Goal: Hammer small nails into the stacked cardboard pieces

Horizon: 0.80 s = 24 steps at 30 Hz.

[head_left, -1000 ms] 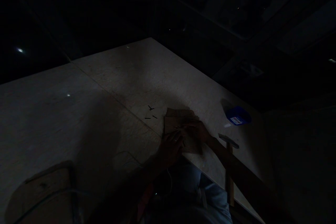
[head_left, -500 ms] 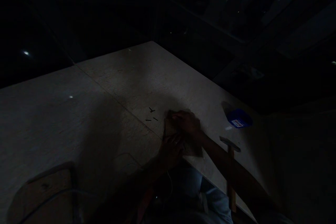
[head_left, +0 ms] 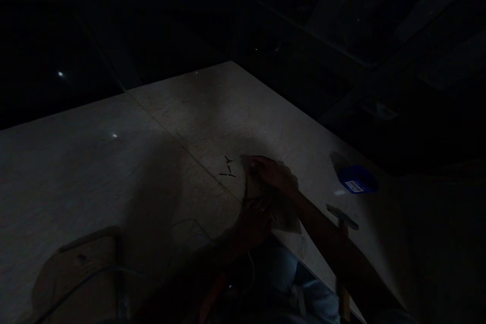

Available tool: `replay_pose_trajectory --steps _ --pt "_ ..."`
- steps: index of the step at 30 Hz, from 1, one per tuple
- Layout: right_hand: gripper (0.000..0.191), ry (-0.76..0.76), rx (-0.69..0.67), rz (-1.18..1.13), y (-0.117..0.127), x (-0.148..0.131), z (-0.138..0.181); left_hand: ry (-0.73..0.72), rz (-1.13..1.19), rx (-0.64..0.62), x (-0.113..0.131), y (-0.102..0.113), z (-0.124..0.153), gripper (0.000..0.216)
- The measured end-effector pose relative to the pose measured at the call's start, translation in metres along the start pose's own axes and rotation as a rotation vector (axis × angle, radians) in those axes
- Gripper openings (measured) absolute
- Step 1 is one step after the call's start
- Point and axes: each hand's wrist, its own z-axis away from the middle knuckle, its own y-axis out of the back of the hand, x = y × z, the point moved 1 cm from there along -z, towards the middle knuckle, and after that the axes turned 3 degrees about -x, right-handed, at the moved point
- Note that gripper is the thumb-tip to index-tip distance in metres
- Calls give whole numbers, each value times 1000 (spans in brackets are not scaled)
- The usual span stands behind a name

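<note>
The scene is very dark. A small brown woven piece (head_left: 283, 215) lies on the pale table (head_left: 190, 126) near its front edge. My left hand (head_left: 256, 215) rests on the piece's near left side, fingers curled against it. My right hand (head_left: 271, 172) lies over the far end of the piece, fingers bent down onto it. Several small dark nails (head_left: 228, 168) lie on the table just left of my right hand.
A hammer (head_left: 341, 243) with a wooden handle lies at the table's front edge on the right. A blue box (head_left: 357, 182) sits beyond it. A rounded wooden board (head_left: 76, 273) with a cable is at lower left.
My right hand has moved from the near part of the woven piece up to its far end, towards the nails. My left hand has stayed put.
</note>
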Motion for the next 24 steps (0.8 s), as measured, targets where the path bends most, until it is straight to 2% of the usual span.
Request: replay_pose_trajectory --steps 3,5,10,19,22,24 --pt "32 -18 13 45 25 12 29 0 10 14 0 0 0 42" --pt "29 -5 -32 99 37 20 51 2 19 21 0 0 0 40" --pt "24 43 -143 247 42 36 89 1 19 20 -2 0 1 40" --pt "21 -47 -95 341 41 44 95 -11 -28 1 -2 0 1 42" --pt "21 -1 -122 317 46 38 94 1 -11 0 -2 0 1 42" --pt "22 47 -86 241 51 34 92 4 0 -1 -2 0 1 42"
